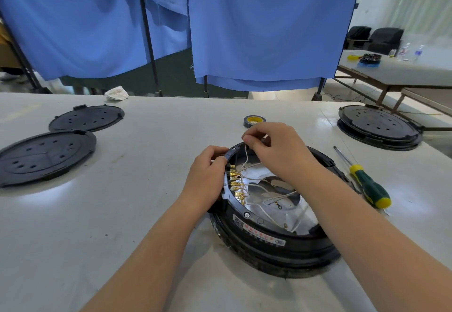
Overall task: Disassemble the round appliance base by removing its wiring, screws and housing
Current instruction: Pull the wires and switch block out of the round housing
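The round black appliance base [274, 245] lies open on the white table, its silver inside showing. A row of brass terminals [236, 185] runs along its left inner wall, with several white wires [266, 210] trailing across the middle. My left hand [208, 174] grips the base's left rim, thumb by a screw boss. My right hand [276, 150] is raised over the far rim and pinches a white wire [245, 157] that rises from the terminals.
A green and yellow screwdriver [367, 184] lies right of the base. A tape roll [253, 120] sits behind my hands. Two black perforated covers [49, 155] [86, 118] lie at the left, another stacked base [380, 127] at the far right. Blue curtains hang behind the table.
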Motion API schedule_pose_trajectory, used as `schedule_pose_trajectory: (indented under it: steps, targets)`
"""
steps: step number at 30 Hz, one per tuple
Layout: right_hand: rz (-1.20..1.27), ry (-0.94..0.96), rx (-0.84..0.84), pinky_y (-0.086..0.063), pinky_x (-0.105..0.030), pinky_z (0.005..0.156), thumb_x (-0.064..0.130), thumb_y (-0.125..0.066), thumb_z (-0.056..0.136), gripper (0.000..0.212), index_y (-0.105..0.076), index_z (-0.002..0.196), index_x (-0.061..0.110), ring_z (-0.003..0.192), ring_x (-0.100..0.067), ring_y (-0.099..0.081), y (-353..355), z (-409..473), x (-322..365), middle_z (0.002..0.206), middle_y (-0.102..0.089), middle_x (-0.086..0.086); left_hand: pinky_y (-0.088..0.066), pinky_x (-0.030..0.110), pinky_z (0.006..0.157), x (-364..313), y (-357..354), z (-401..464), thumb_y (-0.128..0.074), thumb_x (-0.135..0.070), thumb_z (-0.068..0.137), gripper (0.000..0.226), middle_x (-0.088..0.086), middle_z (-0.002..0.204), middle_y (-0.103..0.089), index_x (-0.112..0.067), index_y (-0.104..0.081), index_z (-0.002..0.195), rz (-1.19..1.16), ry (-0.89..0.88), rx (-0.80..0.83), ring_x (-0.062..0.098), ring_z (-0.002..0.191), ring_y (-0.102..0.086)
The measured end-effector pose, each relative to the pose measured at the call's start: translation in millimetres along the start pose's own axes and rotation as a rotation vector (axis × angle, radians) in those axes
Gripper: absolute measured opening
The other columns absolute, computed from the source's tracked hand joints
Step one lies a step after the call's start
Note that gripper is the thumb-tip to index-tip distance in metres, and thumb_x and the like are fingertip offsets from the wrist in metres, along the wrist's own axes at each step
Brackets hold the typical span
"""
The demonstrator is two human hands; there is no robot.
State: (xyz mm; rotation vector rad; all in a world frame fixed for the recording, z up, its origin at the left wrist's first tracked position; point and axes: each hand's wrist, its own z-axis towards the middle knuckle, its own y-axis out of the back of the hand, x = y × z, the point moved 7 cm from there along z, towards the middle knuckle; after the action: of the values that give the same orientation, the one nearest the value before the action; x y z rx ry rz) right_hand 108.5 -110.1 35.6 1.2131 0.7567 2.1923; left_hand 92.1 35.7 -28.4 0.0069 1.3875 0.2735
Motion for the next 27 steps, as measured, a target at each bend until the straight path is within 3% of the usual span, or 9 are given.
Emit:
schedule_pose_trajectory:
  steps: [7, 13, 20, 27]
  targets:
    - [0.392, -0.129, -0.155, -0.047, -0.013, 0.063, 0.023, -0.063, 0.090, 0.016, -0.067, 0.078, 0.031, 0.060, 0.005, -0.058, 23, 4, -3, 0.067, -0.066, 0.013, -0.048, 0.019, 0.067, 1, 1, -3, -0.062, -0.022, 0.088, 0.010, -0.010, 0.090, -0.069, -0.030, -0.065, 0.093, -0.027, 0.020, 0.024, 0.005, 0.083, -0.066]
    - [0.591, -0.345, -0.185, -0.046, -0.016, 0.062, 0.025, -0.065, 0.089, 0.009, -0.071, 0.083, 0.026, 0.054, 0.011, -0.056, 30, 4, -20, 0.065, -0.070, 0.016, -0.049, 0.009, 0.055, 0, 2, -3, -0.067, -0.007, 0.080, 0.028, -0.010, 0.083, -0.068, -0.034, -0.065, 0.087, -0.031, 0.053, 0.032, 0.006, 0.076, -0.065]
    - [0.844, -0.469, -0.304, -0.056, -0.021, 0.064, 0.011, -0.064, 0.091, 0.005, -0.068, 0.090, 0.010, 0.069, -0.013, -0.072, 59, 10, -42, 0.080, -0.076, -0.004, -0.047, 0.011, 0.051, 0, 4, -5, -0.066, -0.006, 0.080, 0.026, -0.007, 0.078, -0.070, -0.030, -0.070, 0.088, -0.076, 0.094, 0.041, 0.004, 0.068, -0.067]
    - [1.010, -0.602, -0.391, -0.058, -0.023, 0.065, 0.000, -0.061, 0.090, 0.003, -0.063, 0.092, -0.001, 0.077, -0.022, -0.074, 64, -4, -93, 0.071, -0.073, -0.009, -0.047, 0.012, 0.048, 1, 13, -3, -0.066, -0.003, 0.078, 0.025, -0.007, 0.066, -0.072, -0.025, -0.074, 0.087, -0.078, 0.117, 0.019, 0.003, 0.060, -0.067]
